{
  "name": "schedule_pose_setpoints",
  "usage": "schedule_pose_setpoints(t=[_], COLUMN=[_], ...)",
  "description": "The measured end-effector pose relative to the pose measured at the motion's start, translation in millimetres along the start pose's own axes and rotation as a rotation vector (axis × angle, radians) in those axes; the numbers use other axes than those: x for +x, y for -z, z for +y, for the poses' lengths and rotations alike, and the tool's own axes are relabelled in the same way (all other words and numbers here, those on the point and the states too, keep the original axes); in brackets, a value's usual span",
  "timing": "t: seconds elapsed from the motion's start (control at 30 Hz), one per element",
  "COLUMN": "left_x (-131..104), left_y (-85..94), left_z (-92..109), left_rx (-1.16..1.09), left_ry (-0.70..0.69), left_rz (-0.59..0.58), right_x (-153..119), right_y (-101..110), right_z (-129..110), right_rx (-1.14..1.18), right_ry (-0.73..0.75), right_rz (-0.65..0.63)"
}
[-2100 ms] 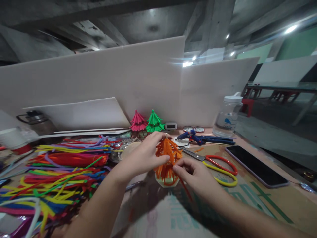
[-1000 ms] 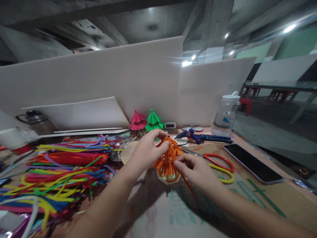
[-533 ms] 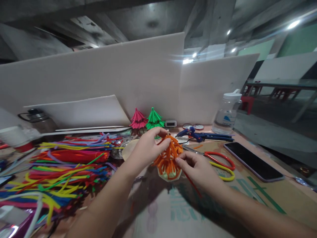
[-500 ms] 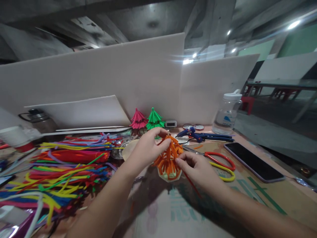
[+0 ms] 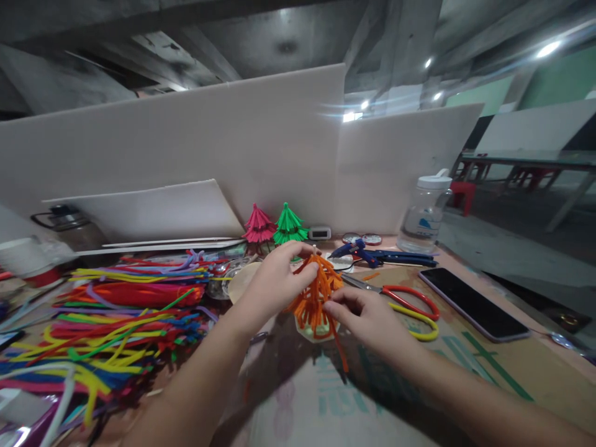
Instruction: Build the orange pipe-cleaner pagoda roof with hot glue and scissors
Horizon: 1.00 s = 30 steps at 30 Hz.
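An orange pipe-cleaner tree [image 5: 313,310] stands in the middle, on a pale angular base [image 5: 316,338]. My left hand [image 5: 284,273] is closed around its top, thumb and fingers pinching near the tip. At the tree's right side my right hand [image 5: 361,313] pinches an orange pipe cleaner [image 5: 343,355], whose loose end hangs down past the base. Part of the tree is hidden behind my left fingers. Beyond it stand a finished-looking pink tree [image 5: 259,225] and a green tree [image 5: 289,225] of the same style.
Scissors [image 5: 410,304] with red and yellow handles lie right of my right hand, near a phone [image 5: 472,304]. Behind are a blue glue gun [image 5: 351,249] and a water bottle [image 5: 423,214]. Many coloured pipe cleaners [image 5: 116,323] cover the left side. White boards [image 5: 186,143] stand behind.
My right hand has shifted slightly left, closer to the tree. The pipe cleaner's loose end has swung left and now hangs more steeply. My left hand stays at the top.
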State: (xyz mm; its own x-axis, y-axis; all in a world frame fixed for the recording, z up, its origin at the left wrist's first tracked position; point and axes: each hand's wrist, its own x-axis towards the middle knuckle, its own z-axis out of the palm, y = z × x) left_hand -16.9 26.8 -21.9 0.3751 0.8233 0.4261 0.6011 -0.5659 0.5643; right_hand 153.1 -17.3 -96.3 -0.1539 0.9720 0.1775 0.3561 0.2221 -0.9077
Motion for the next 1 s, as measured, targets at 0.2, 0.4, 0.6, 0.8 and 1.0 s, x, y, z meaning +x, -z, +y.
schedule_pose_setpoints(t=[0.2,0.4,0.6,0.8,1.0], left_x=[1,2,1,-1,-1], left_y=[-6.8,-6.8,3.9,7.7,6.3], left_z=[-2,-5,-3,-1,1], left_rx=[0.053,0.066,0.007,0.020,0.025], left_ry=[-0.059,-0.073,0.006,-0.042,-0.040], left_rz=[0.067,0.051,-0.036,-0.079,-0.103], right_x=[1,-1,-1,0,0], right_y=[0,0,-1,0,1], right_z=[2,0,1,2,0], right_rx=[-0.016,0.005,-0.013,-0.012,-0.034], right_ry=[0.012,0.012,0.005,0.028,0.016], right_rz=[0.003,0.053,0.065,0.034,0.057])
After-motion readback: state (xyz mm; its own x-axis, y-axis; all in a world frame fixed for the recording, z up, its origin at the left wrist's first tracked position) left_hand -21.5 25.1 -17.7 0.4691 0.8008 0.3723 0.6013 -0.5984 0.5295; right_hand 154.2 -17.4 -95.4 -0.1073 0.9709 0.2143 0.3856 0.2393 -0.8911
